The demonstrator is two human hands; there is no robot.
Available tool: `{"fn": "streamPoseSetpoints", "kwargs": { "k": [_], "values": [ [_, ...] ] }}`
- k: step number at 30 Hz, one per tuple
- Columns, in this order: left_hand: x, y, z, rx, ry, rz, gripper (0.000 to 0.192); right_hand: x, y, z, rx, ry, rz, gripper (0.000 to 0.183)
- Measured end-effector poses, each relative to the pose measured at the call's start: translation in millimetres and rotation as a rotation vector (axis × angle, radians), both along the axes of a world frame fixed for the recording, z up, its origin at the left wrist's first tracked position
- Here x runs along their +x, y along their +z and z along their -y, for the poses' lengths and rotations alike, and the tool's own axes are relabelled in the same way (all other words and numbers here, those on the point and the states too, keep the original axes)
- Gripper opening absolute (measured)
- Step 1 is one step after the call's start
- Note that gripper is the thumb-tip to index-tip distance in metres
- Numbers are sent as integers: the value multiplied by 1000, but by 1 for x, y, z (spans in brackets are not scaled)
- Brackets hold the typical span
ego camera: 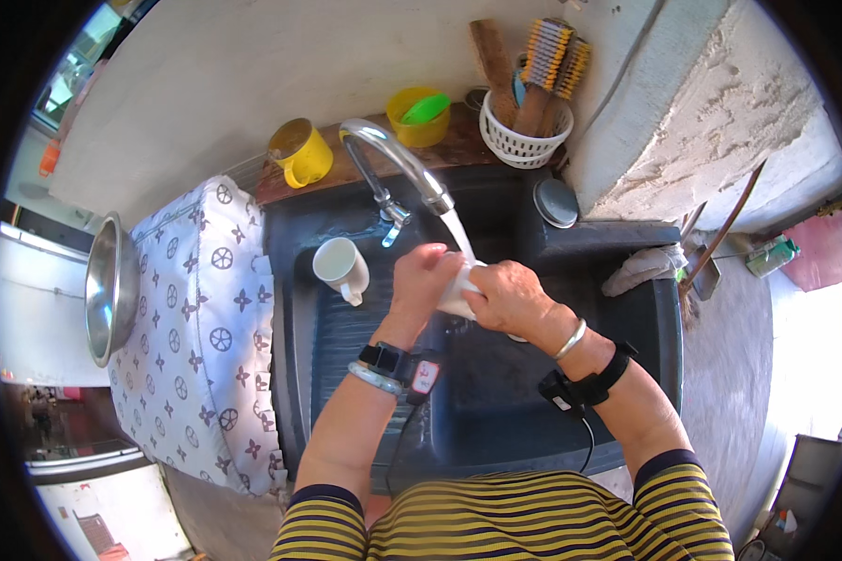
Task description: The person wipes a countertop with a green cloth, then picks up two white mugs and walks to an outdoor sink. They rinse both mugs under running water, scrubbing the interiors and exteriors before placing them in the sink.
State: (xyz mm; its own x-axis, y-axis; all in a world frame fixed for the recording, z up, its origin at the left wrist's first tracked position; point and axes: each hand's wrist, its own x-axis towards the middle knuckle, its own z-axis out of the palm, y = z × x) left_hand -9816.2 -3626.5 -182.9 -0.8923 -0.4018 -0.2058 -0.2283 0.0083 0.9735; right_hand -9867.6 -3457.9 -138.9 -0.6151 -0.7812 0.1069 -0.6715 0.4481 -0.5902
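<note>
Over the dark sink [491, 414], my left hand [419, 284] and my right hand [516, 298] both grip a white cup [456, 301], tilted and partly hidden by my fingers. Water [459, 231] pours onto it from the curved chrome faucet [400, 158]. To the left of my hands, a white mug [340, 266] stands upright on the ribbed drainboard [344, 343], its handle towards me. Below my right hand a small bit of a white object [518, 339] shows; the rest of it is hidden.
Behind the sink, a wooden ledge [358, 168] bears a yellow mug [300, 153], a yellow bowl [419, 116] and a white basket [526, 137] of brushes. A round lidded container [556, 202] and a grey cloth [644, 269] sit at right. A steel basin [105, 291] rests at left beside patterned fabric [196, 336].
</note>
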Motion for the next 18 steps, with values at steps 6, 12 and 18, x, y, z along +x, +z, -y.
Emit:
{"fn": "streamPoseSetpoints", "kwargs": {
  "k": [6, 12, 18],
  "values": [
    [55, -21, 19, 264, 377, 163, 27, 5, -50, -33, -8, -105, 508, 25],
    [78, -13, 32, 318, 694, 171, 40, 32, -170, -75, 220, -202, 413, 25],
    [61, -7, 39, 227, 803, 170, 41, 49, -204, -93, 299, -275, 689, 26]
  ]
}}
